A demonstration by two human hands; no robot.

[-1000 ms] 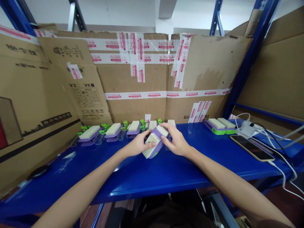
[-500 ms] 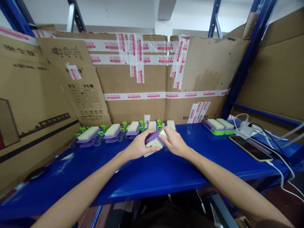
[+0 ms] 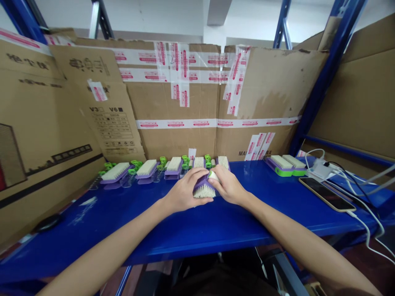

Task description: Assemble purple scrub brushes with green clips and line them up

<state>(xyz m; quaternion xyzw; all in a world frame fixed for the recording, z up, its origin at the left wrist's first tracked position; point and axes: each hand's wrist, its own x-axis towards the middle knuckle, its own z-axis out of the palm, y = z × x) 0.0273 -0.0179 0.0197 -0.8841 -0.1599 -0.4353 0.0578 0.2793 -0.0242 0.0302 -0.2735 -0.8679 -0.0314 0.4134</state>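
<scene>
**Brush handled two-handed above bench**

Brush [image 3: 204, 191] is just above the blue table [image 3: 200, 230], bristles angled toward the wearer. Left hand [image 3: 182, 191] grasps its body; right hand [image 3: 228, 185] grips the pale, green-tipped part. Judged: manipulation at that part; any turning calls for a steady left grip. Brush row [image 3: 146, 167]: 9 to 1 o'clock. Phone [image 3: 327, 194]: 3 o'clock. Carton [image 3: 106, 98], 10 o'clock: "V3", "V6", latter's box filled. Tape [image 3: 256, 122]: red print illegible.

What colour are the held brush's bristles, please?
Cream bristles, best seen in the head view.
</scene>
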